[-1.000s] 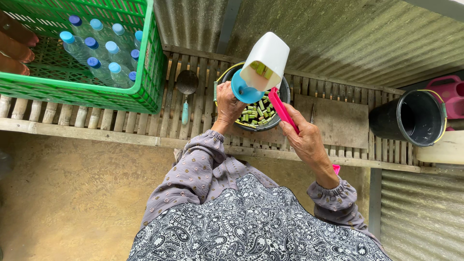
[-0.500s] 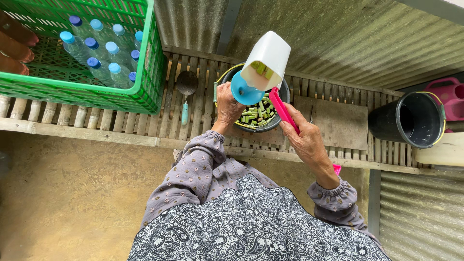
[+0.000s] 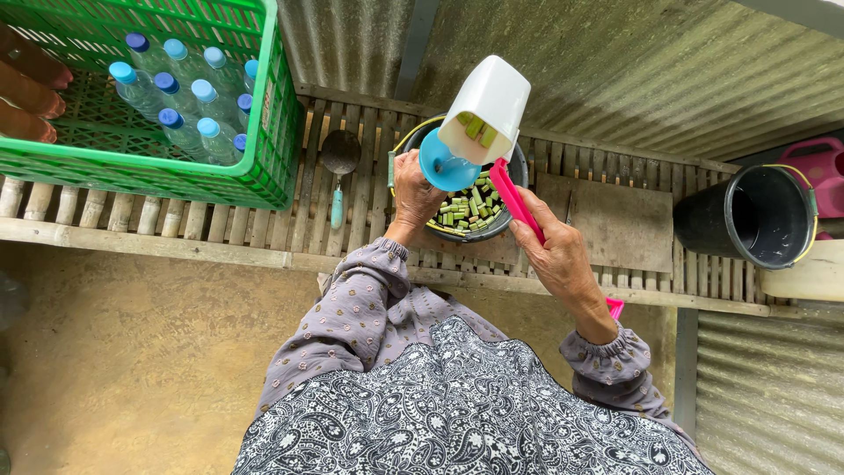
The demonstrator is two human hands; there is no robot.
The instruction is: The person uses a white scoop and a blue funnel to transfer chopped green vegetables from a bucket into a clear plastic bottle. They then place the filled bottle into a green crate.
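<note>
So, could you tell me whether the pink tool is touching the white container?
Touching. The head view shows the pink tool, held in the right hand, with its tip meeting the open mouth of the tilted white container.

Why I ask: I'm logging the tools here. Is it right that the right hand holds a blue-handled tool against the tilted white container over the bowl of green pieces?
Not quite: in the head view the tool in the right hand is pink, not blue. It does meet the tilted white container over the bowl of green pieces.

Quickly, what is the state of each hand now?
Left hand: closed on the blue base of the tilted white cup.
Right hand: closed on the pink-handled tool.
</note>
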